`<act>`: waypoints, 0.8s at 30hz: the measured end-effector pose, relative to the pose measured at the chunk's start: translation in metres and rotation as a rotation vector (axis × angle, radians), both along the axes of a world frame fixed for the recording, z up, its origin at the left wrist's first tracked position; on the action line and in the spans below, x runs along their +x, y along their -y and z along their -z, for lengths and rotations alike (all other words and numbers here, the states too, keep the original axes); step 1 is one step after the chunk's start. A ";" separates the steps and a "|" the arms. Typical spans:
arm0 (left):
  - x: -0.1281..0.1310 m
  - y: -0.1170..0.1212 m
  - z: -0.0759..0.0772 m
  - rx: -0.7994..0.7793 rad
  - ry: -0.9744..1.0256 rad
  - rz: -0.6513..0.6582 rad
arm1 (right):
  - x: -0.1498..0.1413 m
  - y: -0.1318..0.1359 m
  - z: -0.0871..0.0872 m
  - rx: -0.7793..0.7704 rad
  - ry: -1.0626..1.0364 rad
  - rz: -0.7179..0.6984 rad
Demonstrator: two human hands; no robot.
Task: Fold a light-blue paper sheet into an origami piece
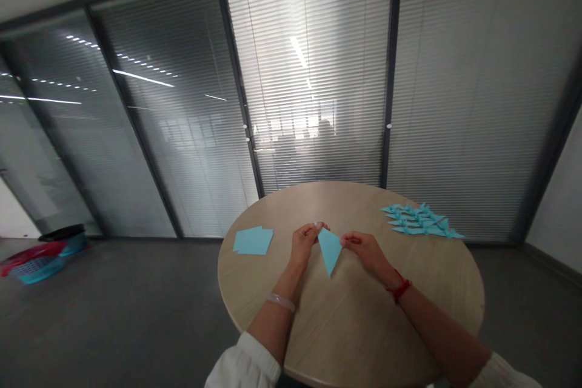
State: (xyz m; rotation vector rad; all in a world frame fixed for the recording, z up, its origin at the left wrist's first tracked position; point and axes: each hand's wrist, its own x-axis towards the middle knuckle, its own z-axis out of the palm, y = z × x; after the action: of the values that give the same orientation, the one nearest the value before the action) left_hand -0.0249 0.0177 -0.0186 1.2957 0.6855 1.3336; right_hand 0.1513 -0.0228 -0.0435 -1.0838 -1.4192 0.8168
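Note:
A folded sheet of light blue paper (330, 250), kite-like in outline with one point towards me, is held between my two hands. My left hand (305, 242) pinches its upper left corner. At its right corner, the fingertips of my right hand (364, 247) are closed on the edge. Several flat blue paper sheets (254, 241) lie overlapped on the table to the left of my left hand. Over on the right rest several folded blue paper cranes (421, 220), set close together in rows.
The round wooden table (354, 327) stands before a glass partition with blinds (313, 73). On the floor at far left are a blue basket with a red rim (36, 267) and a dark-topped blue container (68, 241).

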 end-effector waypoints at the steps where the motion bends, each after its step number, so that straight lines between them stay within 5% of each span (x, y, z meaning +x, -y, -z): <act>1: 0.000 0.000 0.000 0.003 0.005 -0.012 | 0.000 0.000 0.000 -0.001 0.005 -0.006; 17: -0.002 0.002 -0.001 0.019 -0.049 -0.216 | -0.002 0.000 0.002 0.025 0.052 -0.014; 24: 0.001 0.000 0.001 -0.091 -0.068 -0.072 | 0.003 -0.004 0.005 0.030 0.024 0.059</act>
State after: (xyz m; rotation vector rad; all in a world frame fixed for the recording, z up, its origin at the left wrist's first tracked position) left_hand -0.0242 0.0177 -0.0200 1.2577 0.8373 1.3062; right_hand 0.1546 -0.0192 -0.0490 -1.1104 -1.4084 0.7399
